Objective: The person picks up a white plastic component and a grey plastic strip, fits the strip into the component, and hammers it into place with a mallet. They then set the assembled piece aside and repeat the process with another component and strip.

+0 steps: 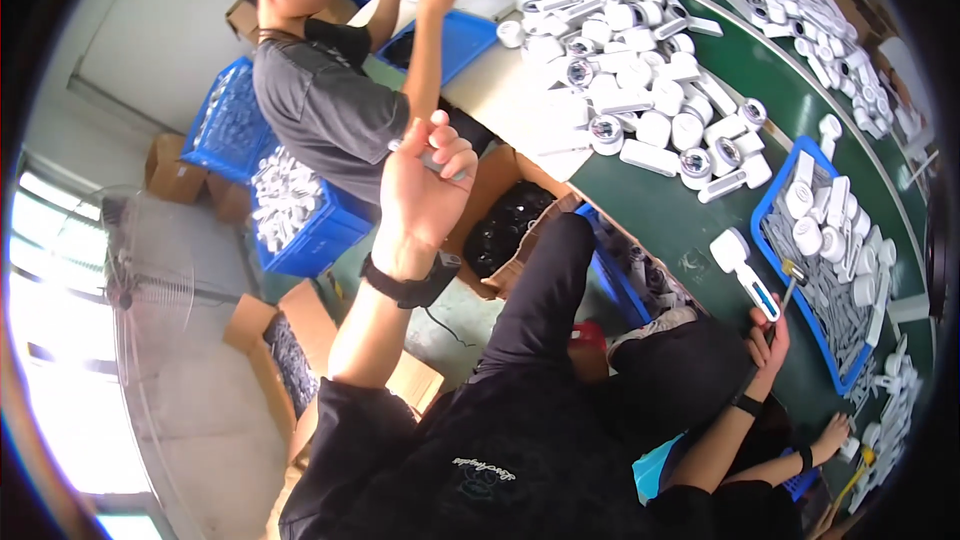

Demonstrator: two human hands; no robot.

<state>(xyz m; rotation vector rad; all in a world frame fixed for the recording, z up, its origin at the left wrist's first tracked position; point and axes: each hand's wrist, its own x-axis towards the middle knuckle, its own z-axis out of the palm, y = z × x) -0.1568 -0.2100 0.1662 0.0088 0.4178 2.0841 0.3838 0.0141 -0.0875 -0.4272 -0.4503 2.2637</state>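
My left hand [432, 185] is raised at the middle, its palm showing and fingers curled. A small pale bit shows at the thumb tip and something greyish lies among the fingers, too small to name. A black strap with a box-like device [415, 282] is round that wrist. At the right, my right hand [768, 342] is closed on the lower end of a white round-headed handle housing [745, 275], which has a dark blue slot facing up. Beside it a thin metal rod with a yellowish end [793, 275] sticks up from the same hand.
A blue tray [765, 225] holds grey strips and white housings. More white housings [640, 70] pile on the green table [640, 202]. A co-worker [330, 100] sits at far left; another person's hand [830, 437] is lower right. Blue crates [315, 240] and cartons [250, 325] stand left.
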